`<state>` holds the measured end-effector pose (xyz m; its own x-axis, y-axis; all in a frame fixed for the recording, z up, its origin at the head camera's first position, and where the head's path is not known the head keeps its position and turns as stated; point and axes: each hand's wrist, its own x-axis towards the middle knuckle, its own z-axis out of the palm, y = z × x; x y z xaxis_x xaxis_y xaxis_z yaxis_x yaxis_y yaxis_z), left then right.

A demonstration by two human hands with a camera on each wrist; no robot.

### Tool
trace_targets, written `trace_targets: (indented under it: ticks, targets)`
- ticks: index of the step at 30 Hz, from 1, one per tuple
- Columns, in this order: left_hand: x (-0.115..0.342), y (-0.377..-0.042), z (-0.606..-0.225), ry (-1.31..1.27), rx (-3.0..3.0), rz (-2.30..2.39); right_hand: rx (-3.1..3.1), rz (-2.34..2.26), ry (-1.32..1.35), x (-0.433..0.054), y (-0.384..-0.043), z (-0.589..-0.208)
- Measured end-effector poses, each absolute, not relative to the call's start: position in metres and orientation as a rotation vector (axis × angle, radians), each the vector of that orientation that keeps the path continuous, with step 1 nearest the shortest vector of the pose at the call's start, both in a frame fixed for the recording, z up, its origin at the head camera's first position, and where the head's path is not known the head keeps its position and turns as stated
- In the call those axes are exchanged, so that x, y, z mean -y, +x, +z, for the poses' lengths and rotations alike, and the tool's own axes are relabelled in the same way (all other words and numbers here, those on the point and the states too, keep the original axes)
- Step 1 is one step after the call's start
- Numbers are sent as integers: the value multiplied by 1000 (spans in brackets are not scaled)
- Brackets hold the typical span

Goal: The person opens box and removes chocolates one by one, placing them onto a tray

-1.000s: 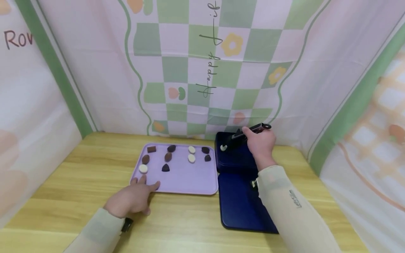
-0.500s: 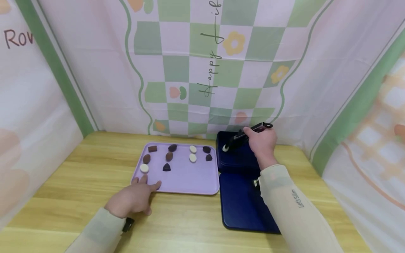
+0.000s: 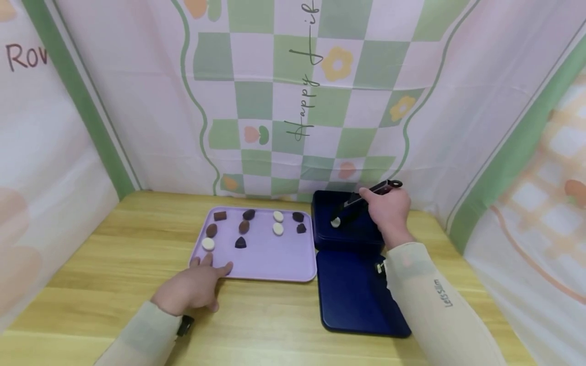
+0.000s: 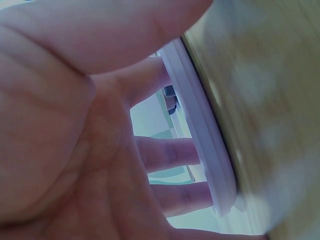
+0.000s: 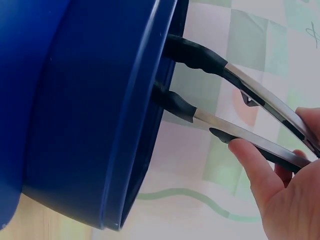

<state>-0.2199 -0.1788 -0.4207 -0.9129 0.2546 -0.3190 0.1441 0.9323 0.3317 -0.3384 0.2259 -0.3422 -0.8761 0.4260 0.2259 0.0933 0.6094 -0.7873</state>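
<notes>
My right hand (image 3: pixel 389 209) grips black-and-metal tongs (image 5: pixel 175 106), thumb on one arm, at the back right. Their black tips reach down inside the dark blue box (image 5: pixel 85 115); its wall hides them in the right wrist view. At the tips in the head view is a small white oval piece (image 3: pixel 335 222), like a white chocolate. My left hand (image 3: pixel 189 286) lies at the near left corner of the lilac tray (image 3: pixel 270 264), its outstretched fingers touching the rim (image 4: pixel 200 120). On the tray sit several brown, dark (image 3: pixel 240 242) and white (image 3: pixel 208 244) chocolate-like pieces in loose columns.
The box's flat blue lid (image 3: pixel 354 300) lies open in front of it, a small metal clasp (image 3: pixel 379 268) by my right sleeve. Box and tray stand side by side on the wooden table (image 3: pixel 256 325). A patterned curtain (image 3: pixel 256 101) hangs close behind both.
My right hand has moved right and a little nearer with the tongs, and the white piece at their tips has shifted the same way inside the box. The left hand stays at the tray.
</notes>
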Motion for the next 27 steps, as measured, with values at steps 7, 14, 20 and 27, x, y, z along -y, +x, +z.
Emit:
trace_targets:
  ticks: [7, 14, 20, 27]
  targets:
    - [179, -221, -422, 304, -2732, 421, 2455, 1113, -370, -226, -337, -343]
    - [179, -220, -421, 309, -2734, 417, 2391, 1216, -410, -238, -336, -341]
    - [179, -221, -421, 312, -2735, 411, 1939, 1858, -512, -245, -339, -341]
    - [179, -221, -421, 294, -2728, 423, 1766, 2120, -528, -234, -328, -332]
